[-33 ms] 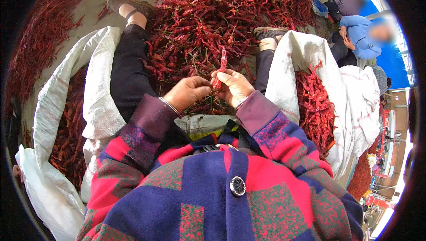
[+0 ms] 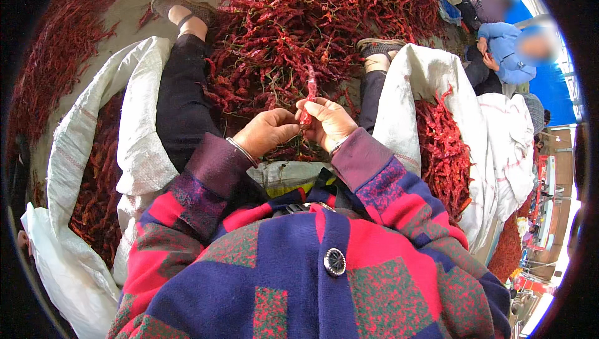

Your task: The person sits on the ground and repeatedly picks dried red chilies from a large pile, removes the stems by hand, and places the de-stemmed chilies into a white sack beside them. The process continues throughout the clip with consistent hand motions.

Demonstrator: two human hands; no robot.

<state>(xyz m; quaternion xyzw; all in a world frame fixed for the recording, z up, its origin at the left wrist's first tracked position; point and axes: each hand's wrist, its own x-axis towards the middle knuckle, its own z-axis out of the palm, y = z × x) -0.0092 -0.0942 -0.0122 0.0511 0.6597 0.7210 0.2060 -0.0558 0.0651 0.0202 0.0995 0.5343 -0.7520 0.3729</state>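
My right hand [image 2: 328, 121] grips a dried red chilli [image 2: 310, 99] between thumb and fingers, its long tip pointing away from me. At the chilli's near end, my left hand [image 2: 267, 132] is closed in a pinch; its fingertips meet that end, and whatever stem lies between them is too small to see. Beneath and beyond both hands spreads a large heap of dried red chillies [image 2: 281, 33], some with pale stems, lying between my legs.
On my left stands an open white woven sack [image 2: 145, 133] with dark red chillies inside. Another white sack [image 2: 402, 114], on my right, holds brighter chillies [image 2: 442, 152]. More chillies [image 2: 62, 46] cover the far left floor. A person in blue [image 2: 504, 49] sits at the far right.
The chilli's tip has shifted slightly left and toward me. My left fingers have moved a little against its near end; the right hand keeps its grip.
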